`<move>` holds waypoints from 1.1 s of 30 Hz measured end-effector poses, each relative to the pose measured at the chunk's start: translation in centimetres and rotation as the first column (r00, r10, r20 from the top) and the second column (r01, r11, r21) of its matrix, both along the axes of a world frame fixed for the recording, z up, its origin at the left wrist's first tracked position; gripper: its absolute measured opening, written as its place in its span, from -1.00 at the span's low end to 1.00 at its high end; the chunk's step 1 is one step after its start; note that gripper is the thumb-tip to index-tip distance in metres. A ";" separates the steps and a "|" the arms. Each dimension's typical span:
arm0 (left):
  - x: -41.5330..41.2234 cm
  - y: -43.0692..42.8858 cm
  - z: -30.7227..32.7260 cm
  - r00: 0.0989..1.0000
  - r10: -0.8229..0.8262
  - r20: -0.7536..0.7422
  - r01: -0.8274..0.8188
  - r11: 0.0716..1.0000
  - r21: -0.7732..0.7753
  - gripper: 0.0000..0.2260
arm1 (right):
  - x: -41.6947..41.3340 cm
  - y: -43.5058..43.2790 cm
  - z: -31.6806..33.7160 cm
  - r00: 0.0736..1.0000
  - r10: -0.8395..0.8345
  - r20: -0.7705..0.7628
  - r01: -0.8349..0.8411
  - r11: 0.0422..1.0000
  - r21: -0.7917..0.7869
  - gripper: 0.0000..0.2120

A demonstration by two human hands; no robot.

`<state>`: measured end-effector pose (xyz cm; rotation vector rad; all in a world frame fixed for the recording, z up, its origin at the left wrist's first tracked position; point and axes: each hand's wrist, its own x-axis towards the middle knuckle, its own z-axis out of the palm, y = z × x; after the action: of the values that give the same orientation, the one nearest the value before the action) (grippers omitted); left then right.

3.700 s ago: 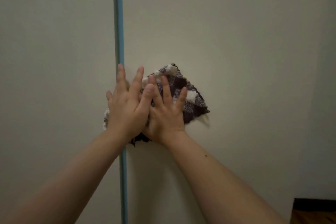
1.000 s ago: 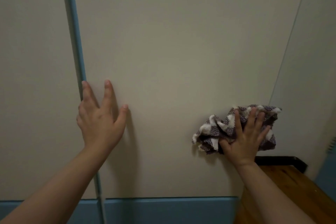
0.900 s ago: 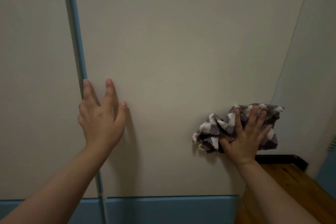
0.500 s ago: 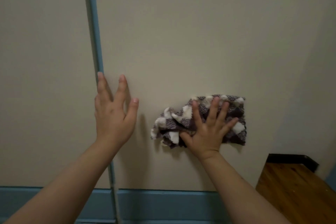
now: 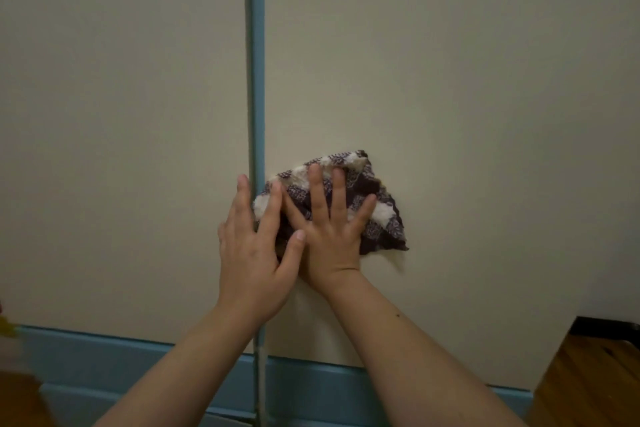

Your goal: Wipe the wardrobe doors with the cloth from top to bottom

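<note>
Head view: right hand, fingers spread wide, presses the cloth against the right door; left hand, also flat and spread, overlaps it beside the blue strip.

Two doors, one cloth, two hands.

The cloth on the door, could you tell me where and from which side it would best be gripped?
Probably by the loose lower right corner of the cloth, coming in from the right. That corner juts past the right hand, which presses the middle flat to the right door. The left edge is covered by the left hand beside the blue strip.
</note>
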<state>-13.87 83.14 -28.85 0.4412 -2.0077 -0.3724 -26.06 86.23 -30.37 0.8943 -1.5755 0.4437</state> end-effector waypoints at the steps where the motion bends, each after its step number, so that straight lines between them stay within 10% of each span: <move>1: 0.0 0.1 -0.2 0.999 0.031 0.010 -0.031 1.000 0.002 -0.39 | 0.2 -0.6 0.1 1.000 -0.005 -0.013 0.005 1.000 -0.027 -0.53; 33: -2.5 0.8 -5.7 0.994 0.093 -0.050 -0.096 0.994 -0.060 -0.38 | -3.6 5.7 -7.5 0.998 -0.011 -0.057 0.015 0.998 0.069 -0.31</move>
<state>-16.36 83.99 -34.51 0.4817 -1.9391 -0.2583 -29.63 91.96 -37.85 0.9411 -1.5522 0.3533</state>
